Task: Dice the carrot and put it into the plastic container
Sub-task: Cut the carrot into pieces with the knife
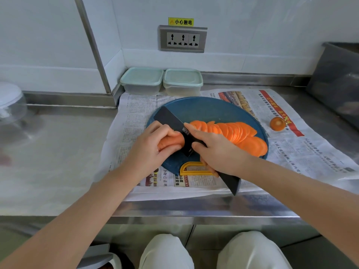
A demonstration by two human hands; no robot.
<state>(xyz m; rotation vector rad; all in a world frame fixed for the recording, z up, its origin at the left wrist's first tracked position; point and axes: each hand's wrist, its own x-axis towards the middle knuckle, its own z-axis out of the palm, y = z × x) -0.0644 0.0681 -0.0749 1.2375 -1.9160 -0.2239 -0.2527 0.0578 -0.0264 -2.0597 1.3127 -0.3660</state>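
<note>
Grips the carrot stub [171, 143] in the curled left hand [152, 150] on the blue board [206, 110], long axis running left to right, square across the knife [171, 121]; holds the handle in the right hand [218, 151], forefinger laid on the blade, slices [240, 133] fanned rightward

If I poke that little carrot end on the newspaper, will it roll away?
Probably not far. The carrot end looks short and stubby with a flat cut face, so on the newspaper it would likely just slide. Tipped onto its round side, it might roll.
</note>
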